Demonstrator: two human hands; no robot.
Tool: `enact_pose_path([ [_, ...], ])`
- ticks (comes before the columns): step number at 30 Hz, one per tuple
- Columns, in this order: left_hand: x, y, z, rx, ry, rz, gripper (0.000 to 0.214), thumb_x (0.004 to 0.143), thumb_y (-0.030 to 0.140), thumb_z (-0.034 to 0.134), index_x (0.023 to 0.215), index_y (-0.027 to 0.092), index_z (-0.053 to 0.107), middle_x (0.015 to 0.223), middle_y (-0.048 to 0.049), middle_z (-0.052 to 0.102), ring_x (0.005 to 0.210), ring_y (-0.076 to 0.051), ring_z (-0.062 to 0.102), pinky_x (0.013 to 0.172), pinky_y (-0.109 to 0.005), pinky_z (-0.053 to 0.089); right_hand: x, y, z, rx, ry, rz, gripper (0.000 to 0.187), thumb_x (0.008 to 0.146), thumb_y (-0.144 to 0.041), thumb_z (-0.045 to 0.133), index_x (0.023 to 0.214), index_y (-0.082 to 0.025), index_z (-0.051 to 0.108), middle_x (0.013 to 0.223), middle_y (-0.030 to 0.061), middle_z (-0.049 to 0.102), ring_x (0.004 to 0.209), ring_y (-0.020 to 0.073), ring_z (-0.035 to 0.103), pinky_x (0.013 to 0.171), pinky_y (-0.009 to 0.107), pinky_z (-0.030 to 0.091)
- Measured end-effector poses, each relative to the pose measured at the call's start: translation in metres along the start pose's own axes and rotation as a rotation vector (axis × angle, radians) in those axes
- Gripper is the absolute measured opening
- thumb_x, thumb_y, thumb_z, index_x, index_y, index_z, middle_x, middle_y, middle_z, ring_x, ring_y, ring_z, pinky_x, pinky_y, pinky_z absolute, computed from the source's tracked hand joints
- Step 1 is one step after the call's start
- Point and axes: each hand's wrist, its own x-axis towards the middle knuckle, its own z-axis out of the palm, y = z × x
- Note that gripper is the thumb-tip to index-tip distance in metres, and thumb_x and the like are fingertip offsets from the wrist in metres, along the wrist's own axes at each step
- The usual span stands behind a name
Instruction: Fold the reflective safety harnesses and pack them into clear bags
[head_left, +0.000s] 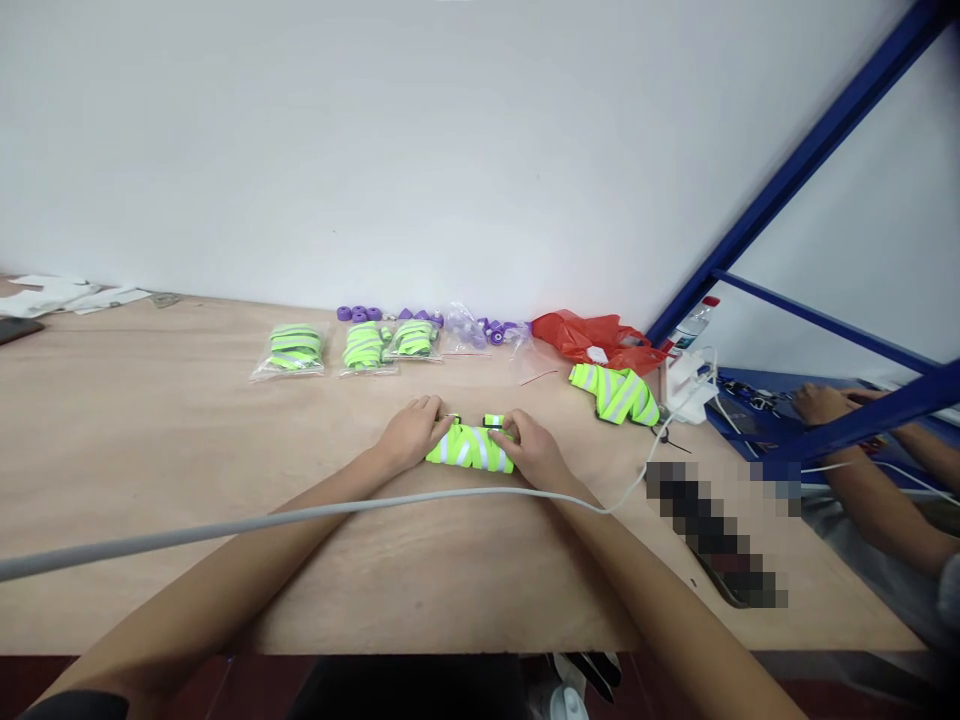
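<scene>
A folded neon-yellow reflective strap (471, 449) with silver stripes lies on the wooden table (150, 450) in front of me. My left hand (411, 431) is closed on its left end, fingers curled over the fabric. My right hand (531, 447) grips its right end, near a small black buckle. Both hands rest on the tabletop.
Three clear bags with packed neon straps (360, 348) lie farther back, with purple parts (360, 314) along the wall. A loose neon strap (616, 393), a red bag (596, 338) and a white charger (686, 385) lie right. A grey cable (300, 515) crosses my arms. Another person's arms (862, 450) work at far right.
</scene>
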Motion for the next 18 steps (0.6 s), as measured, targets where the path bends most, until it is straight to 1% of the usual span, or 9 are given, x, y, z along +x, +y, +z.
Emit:
enact_pose_path([
  [3, -0.002, 0.004, -0.001, 0.044, 0.005, -0.019, 0.023, 0.105, 0.037, 0.044, 0.103, 0.018, 0.057, 0.104, -0.0081, 0.062, 0.094, -0.024, 0.061, 0.080, -0.035, 0.048, -0.001, 0.002, 0.005, -0.051, 0.036, -0.131, 0.018, 0.099, -0.036, 0.052, 0.089, -0.023, 0.059, 0.092, 0.0017, 0.064, 0.077, 0.0167, 0.060, 0.068, 0.027, 0.042],
  [7, -0.003, 0.011, -0.002, 0.129, 0.008, -0.023, 0.021, 0.105, 0.036, 0.046, 0.100, 0.020, 0.059, 0.108, -0.0083, 0.061, 0.094, -0.024, 0.061, 0.074, -0.034, 0.048, -0.005, 0.004, 0.007, -0.257, 0.074, -0.338, 0.026, 0.104, -0.026, 0.043, 0.093, -0.022, 0.066, 0.095, 0.0065, 0.068, 0.088, 0.0198, 0.063, 0.074, 0.029, 0.046],
  [9, -0.003, 0.014, -0.002, 0.176, 0.019, -0.010, 0.020, 0.104, 0.034, 0.048, 0.100, 0.019, 0.060, 0.111, -0.0096, 0.062, 0.099, -0.025, 0.061, 0.076, -0.034, 0.048, -0.010, 0.005, 0.005, -0.356, 0.075, -0.433, 0.029, 0.105, -0.027, 0.043, 0.096, -0.021, 0.069, 0.094, 0.0086, 0.070, 0.090, 0.0217, 0.062, 0.078, 0.032, 0.047],
  [11, -0.002, 0.016, -0.004, 0.217, 0.026, 0.021, 0.018, 0.104, 0.031, 0.050, 0.099, 0.019, 0.062, 0.109, -0.0101, 0.063, 0.103, -0.026, 0.060, 0.081, -0.035, 0.048, -0.015, 0.006, 0.002, -0.406, 0.067, -0.508, 0.026, 0.103, -0.035, 0.050, 0.103, -0.019, 0.071, 0.099, 0.0105, 0.073, 0.093, 0.0240, 0.062, 0.081, 0.035, 0.047],
  [12, -0.001, 0.016, -0.004, 0.233, 0.025, 0.041, 0.019, 0.104, 0.031, 0.050, 0.098, 0.019, 0.063, 0.106, -0.0099, 0.064, 0.103, -0.026, 0.060, 0.083, -0.035, 0.047, -0.017, 0.006, 0.000, -0.419, 0.066, -0.531, 0.028, 0.101, -0.040, 0.055, 0.108, -0.018, 0.071, 0.102, 0.0115, 0.073, 0.096, 0.0255, 0.062, 0.082, 0.037, 0.047],
  [14, 0.000, 0.016, -0.006, 0.256, 0.017, 0.086, 0.020, 0.104, 0.030, 0.051, 0.095, 0.018, 0.064, 0.100, -0.0093, 0.066, 0.100, -0.025, 0.060, 0.085, -0.035, 0.047, -0.021, 0.006, -0.002, -0.440, 0.060, -0.548, 0.040, 0.094, -0.049, 0.065, 0.117, -0.017, 0.070, 0.109, 0.0135, 0.073, 0.102, 0.0289, 0.062, 0.084, 0.040, 0.048],
  [16, -0.001, 0.015, -0.007, 0.273, 0.009, 0.127, 0.022, 0.104, 0.029, 0.051, 0.093, 0.017, 0.066, 0.097, -0.0096, 0.068, 0.097, -0.025, 0.062, 0.083, -0.035, 0.048, -0.023, 0.006, -0.002, -0.445, 0.042, -0.544, 0.046, 0.090, -0.052, 0.070, 0.119, -0.017, 0.069, 0.112, 0.0147, 0.073, 0.105, 0.0303, 0.062, 0.087, 0.042, 0.048],
  [18, -0.004, 0.013, -0.007, 0.285, 0.000, 0.167, 0.025, 0.104, 0.030, 0.050, 0.091, 0.016, 0.067, 0.094, -0.0102, 0.069, 0.095, -0.025, 0.062, 0.083, -0.036, 0.049, -0.023, 0.006, 0.000, -0.426, 0.038, -0.525, 0.045, 0.089, -0.050, 0.072, 0.119, -0.017, 0.069, 0.111, 0.0151, 0.073, 0.105, 0.0299, 0.062, 0.089, 0.042, 0.049],
])
